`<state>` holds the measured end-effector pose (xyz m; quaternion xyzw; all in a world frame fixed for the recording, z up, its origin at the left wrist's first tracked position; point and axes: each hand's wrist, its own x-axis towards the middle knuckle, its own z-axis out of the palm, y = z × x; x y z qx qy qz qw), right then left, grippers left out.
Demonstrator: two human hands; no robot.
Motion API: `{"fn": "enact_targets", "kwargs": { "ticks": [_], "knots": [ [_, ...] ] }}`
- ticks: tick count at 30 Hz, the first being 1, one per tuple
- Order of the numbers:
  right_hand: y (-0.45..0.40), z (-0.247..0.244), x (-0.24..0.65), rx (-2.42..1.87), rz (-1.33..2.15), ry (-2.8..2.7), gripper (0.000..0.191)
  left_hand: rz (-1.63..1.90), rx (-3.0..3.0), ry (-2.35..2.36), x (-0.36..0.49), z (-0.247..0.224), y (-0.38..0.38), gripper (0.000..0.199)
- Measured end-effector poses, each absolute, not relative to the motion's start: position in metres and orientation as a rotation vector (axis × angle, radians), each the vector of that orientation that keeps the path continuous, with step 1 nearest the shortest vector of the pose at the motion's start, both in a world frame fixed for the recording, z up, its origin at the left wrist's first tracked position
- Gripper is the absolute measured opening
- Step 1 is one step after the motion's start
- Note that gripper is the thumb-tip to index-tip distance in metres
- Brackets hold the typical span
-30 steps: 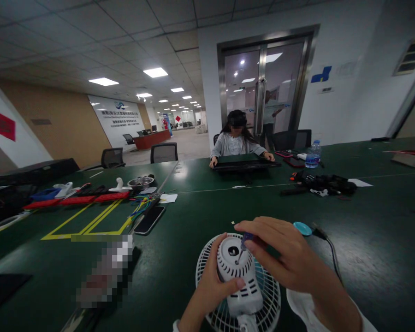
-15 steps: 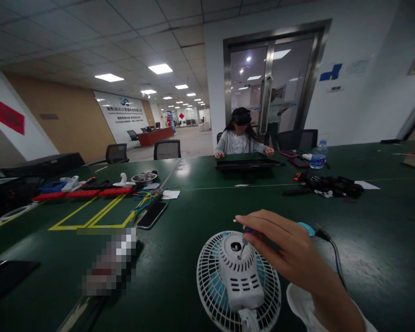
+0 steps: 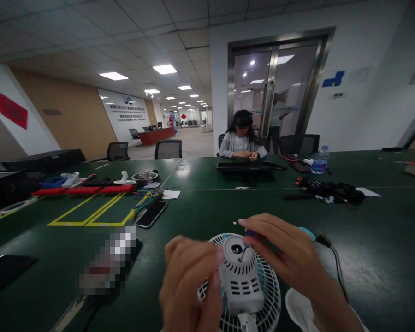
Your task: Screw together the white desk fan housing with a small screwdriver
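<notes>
A small white fan [image 3: 244,293] lies grille-down on the table, its motor housing facing up and pale blue blades showing through the grille. My right hand [image 3: 285,251] pinches a small screwdriver [image 3: 250,233] by its dark purple handle. The shaft slants down to the top of the housing, beside a round dark opening. Over the left part of the grille is my left hand [image 3: 192,281], fingers curled and thumb and forefinger close together by the housing. What they pinch, if anything, is hidden. A white curved piece [image 3: 297,304] sits partly under my right forearm.
A blue object [image 3: 307,233] and a black cable [image 3: 337,263] lie right of the fan. A phone [image 3: 152,215], coloured wires and a metal bowl [image 3: 144,177] are at left. Across the table sits a person [image 3: 244,143] behind a dark flat panel [image 3: 251,167]. A bottle [image 3: 320,160] stands at right.
My left hand has come into view from below and moved up to the fan's left side. My right hand stays on the screwdriver. The person opposite has brought their hands together.
</notes>
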<state>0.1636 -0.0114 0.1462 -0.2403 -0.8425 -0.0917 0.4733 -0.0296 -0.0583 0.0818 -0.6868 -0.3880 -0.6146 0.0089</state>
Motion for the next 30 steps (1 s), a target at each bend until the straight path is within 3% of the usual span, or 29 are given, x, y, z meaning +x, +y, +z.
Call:
{"fn": "enact_targets", "kwargs": {
  "ticks": [3, 6, 10, 13, 20, 30],
  "knots": [
    [-0.014, 0.148, 0.162, -0.585, -0.226, -2.048, 0.012, -2.19, -2.485, -1.362, -0.021, 0.063, -0.007, 0.024],
    [-0.014, 0.148, 0.161, -0.605, -0.218, -2.039, 0.013, -2.593, -2.827, -1.373, -0.016, 0.035, 0.016, 0.047],
    [-0.01, 0.143, 0.161, -0.628, -0.248, -2.02, 0.014, -2.642, -3.104, -1.151, -0.013, 0.012, 0.009, 0.077],
    [-0.009, 0.143, 0.162, -0.626, -0.24, -2.058, 0.015, -2.584, -3.109, -1.286, -0.008, 0.007, 0.002, 0.092],
    [-0.024, 0.15, 0.164, -0.81, -0.108, -2.144, 0.029, -2.592, -3.095, -1.294, -0.003, 0.015, -0.001, 0.087],
    [-0.032, 0.149, 0.158, -0.719, -0.112, -2.097, 0.022, -2.572, -3.099, -1.326, -0.004, 0.013, -0.002, 0.082]
  ]
}}
